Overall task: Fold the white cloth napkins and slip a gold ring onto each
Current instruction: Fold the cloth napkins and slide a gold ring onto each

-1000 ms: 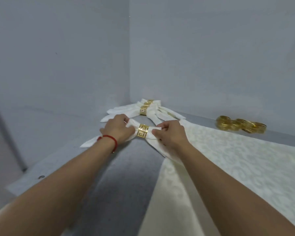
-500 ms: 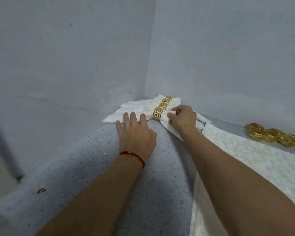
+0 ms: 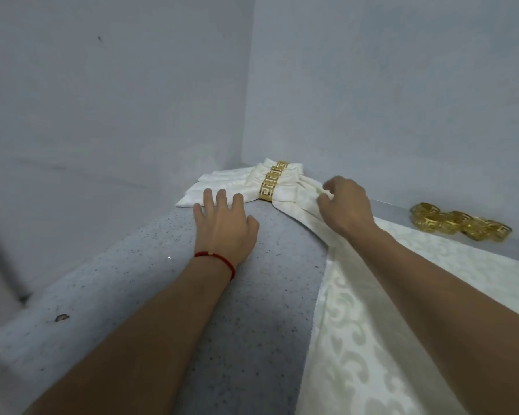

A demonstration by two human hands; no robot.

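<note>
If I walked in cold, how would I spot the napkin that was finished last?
Look to the far corner where the two grey walls meet above the speckled counter: a row of ringed napkins lies there. The one you want is the nearest napkin, between the left hand and the right hand. Its gold ring sits in front of the others, closest to you.

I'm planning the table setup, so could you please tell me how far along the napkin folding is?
Done: a row of ringed napkins is stacked in the corner, at least three gold bands showing. In hand: the left hand lies flat at the nearest one's end, and the right hand is curled at its other end. Left: a flat unfolded cloth lies on the counter, and loose gold rings wait by the wall.
</note>
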